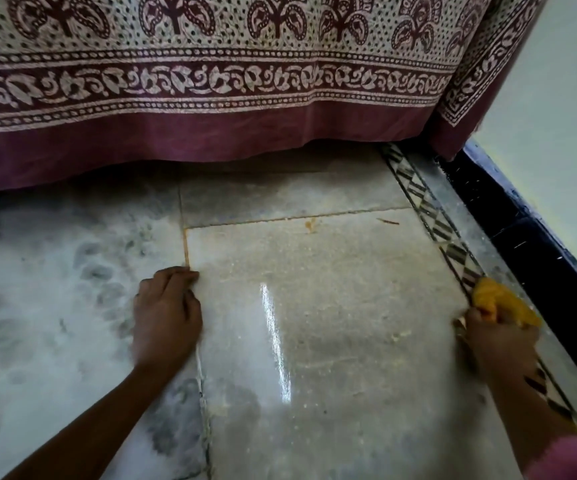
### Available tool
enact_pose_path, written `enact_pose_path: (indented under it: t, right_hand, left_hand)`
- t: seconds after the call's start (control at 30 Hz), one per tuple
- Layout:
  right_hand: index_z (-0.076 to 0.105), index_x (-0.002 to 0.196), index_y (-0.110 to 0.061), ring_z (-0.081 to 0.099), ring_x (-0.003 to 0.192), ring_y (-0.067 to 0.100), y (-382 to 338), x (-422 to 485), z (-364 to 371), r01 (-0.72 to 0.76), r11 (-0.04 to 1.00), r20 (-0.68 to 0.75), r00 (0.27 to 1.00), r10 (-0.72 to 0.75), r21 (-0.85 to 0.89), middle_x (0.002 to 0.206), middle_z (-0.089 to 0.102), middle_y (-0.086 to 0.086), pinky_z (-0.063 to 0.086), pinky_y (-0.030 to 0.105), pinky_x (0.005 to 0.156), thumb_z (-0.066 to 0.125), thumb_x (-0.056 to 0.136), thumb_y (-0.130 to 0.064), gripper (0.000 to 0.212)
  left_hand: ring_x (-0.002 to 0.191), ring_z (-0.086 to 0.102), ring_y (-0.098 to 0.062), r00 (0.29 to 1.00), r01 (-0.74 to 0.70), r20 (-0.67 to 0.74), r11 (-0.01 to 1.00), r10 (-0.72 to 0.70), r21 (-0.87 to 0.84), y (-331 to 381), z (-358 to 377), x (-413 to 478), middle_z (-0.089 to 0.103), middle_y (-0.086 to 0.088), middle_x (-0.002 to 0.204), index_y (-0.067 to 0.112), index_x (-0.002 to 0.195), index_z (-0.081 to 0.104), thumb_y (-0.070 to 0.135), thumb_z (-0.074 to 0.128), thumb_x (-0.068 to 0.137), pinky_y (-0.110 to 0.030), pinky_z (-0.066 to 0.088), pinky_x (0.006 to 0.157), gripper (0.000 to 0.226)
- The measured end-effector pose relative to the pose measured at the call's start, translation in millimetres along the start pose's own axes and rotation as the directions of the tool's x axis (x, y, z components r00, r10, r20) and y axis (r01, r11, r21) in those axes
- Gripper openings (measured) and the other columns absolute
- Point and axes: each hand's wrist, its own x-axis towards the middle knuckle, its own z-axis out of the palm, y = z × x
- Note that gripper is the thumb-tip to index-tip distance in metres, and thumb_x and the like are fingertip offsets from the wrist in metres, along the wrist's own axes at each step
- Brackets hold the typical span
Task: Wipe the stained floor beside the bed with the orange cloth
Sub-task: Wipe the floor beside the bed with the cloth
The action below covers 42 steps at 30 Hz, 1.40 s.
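The orange cloth (pixel 503 301) is bunched in my right hand (pixel 498 344) at the right, pressed on the patterned border strip (pixel 443 233) of the floor. My left hand (pixel 166 317) rests knuckles-down on the marble floor (pixel 332 306), fingers curled with nothing in them, on a tile joint. A small orange stain (pixel 310 224) and orange-tinted grout (pixel 186 247) lie farther ahead near the bed. The tile between my hands looks wet and shiny.
The bed's maroon and cream printed cover (pixel 211 98) hangs down close to the floor across the back. A dark blue skirting (pixel 529 244) and pale wall (pixel 557 116) run along the right. A thin reddish sliver (pixel 388 221) lies near the stain.
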Motion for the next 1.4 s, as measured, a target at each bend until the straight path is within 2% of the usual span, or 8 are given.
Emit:
enact_pose_path:
  t: [0.17, 0.43, 0.6, 0.73, 1.0, 1.17, 1.3, 1.4]
  right_hand:
    - [0.064, 0.108, -0.020, 0.059, 0.103, 0.033, -185, -37, 49, 0.267, 0.961, 0.133, 0.952, -0.274, 0.070, 0.116, 0.059, 0.013, 0.047, 0.034, 0.082, 0.064, 0.083, -0.037, 0.030]
    - [0.047, 0.132, -0.043, 0.046, 0.114, 0.026, -336, -183, 88, 0.836, 0.473, 0.400, 0.348, -0.848, 0.276, 0.139, 0.037, -0.001, 0.040, 0.030, 0.087, 0.062, 0.079, -0.055, 0.056]
    - [0.058, 0.122, -0.037, 0.058, 0.073, 0.001, -243, -58, 70, 0.715, 0.682, 0.255, 0.639, -0.726, 0.151, 0.113, 0.052, -0.016, 0.040, 0.005, 0.061, 0.068, 0.080, -0.042, 0.044]
    - [0.044, 0.137, -0.033, 0.052, 0.113, 0.042, -100, 25, 34, 0.297, 0.954, 0.107, 0.951, -0.292, -0.042, 0.140, 0.041, 0.016, 0.043, 0.047, 0.093, 0.056, 0.084, -0.055, 0.058]
    - [0.061, 0.113, -0.013, 0.055, 0.110, 0.040, -137, 70, 50, 0.062, 0.998, 0.126, 0.990, -0.063, 0.012, 0.123, 0.056, 0.021, 0.044, 0.045, 0.093, 0.054, 0.076, -0.051, 0.053]
    - [0.061, 0.113, -0.029, 0.055, 0.108, 0.025, -304, -51, 82, 0.599, 0.797, 0.271, 0.757, -0.594, 0.074, 0.121, 0.056, 0.002, 0.041, 0.028, 0.075, 0.062, 0.080, -0.047, 0.038]
    - [0.048, 0.132, -0.042, 0.043, 0.118, 0.023, -344, -170, 85, 0.907, 0.352, 0.405, 0.240, -0.882, 0.229, 0.140, 0.040, -0.003, 0.036, 0.030, 0.091, 0.056, 0.084, -0.055, 0.050]
    - [0.047, 0.131, -0.046, 0.047, 0.119, 0.024, -341, -144, 92, 0.889, 0.354, 0.367, 0.239, -0.899, 0.290, 0.142, 0.040, -0.005, 0.041, 0.029, 0.089, 0.060, 0.080, -0.057, 0.054]
  left_hand:
    - [0.093, 0.048, -0.029, 1.000, 0.011, -0.027, 0.999, -0.012, -0.051, 2, 1, 1, 0.058, -0.013, 0.106, 0.004, 0.103, 0.063, 0.009, 0.044, 0.077, -0.039, 0.040, 0.082, 0.033]
    - [0.094, 0.044, -0.036, 0.975, 0.142, -0.145, 0.976, -0.166, -0.165, -4, -4, -1, 0.049, -0.021, 0.096, 0.001, 0.100, 0.051, 0.017, 0.039, 0.076, -0.043, 0.036, 0.083, 0.031]
    - [0.093, 0.043, -0.028, 0.981, 0.130, -0.130, 0.984, -0.146, -0.125, -3, -4, -2, 0.052, -0.015, 0.096, 0.005, 0.098, 0.056, 0.016, 0.040, 0.076, -0.043, 0.037, 0.081, 0.030]
    - [0.090, 0.042, -0.023, 0.987, 0.110, -0.108, 0.991, -0.119, -0.080, -2, -5, -2, 0.053, -0.008, 0.096, 0.010, 0.092, 0.061, 0.013, 0.043, 0.075, -0.044, 0.040, 0.078, 0.024]
    - [0.114, 0.044, -0.031, 0.996, 0.085, -0.036, 0.993, -0.083, 0.087, 2, -2, 1, 0.057, -0.014, 0.120, 0.008, 0.110, 0.062, 0.029, 0.034, 0.082, -0.047, 0.030, 0.097, 0.045]
    - [0.115, 0.045, -0.033, 0.996, 0.091, -0.033, 0.990, -0.088, 0.110, 1, -3, 1, 0.056, -0.014, 0.123, 0.007, 0.117, 0.059, 0.031, 0.034, 0.080, -0.048, 0.030, 0.099, 0.051]
    - [0.108, 0.048, -0.038, 0.992, 0.101, -0.081, 0.989, -0.093, 0.105, -5, -2, 2, 0.059, -0.021, 0.115, 0.000, 0.115, 0.058, 0.029, 0.035, 0.080, -0.045, 0.033, 0.096, 0.051]
    - [0.105, 0.049, -0.038, 0.992, 0.101, -0.088, 0.990, -0.092, 0.095, -8, -1, 1, 0.060, -0.020, 0.113, 0.001, 0.116, 0.057, 0.028, 0.036, 0.078, -0.042, 0.033, 0.095, 0.051]
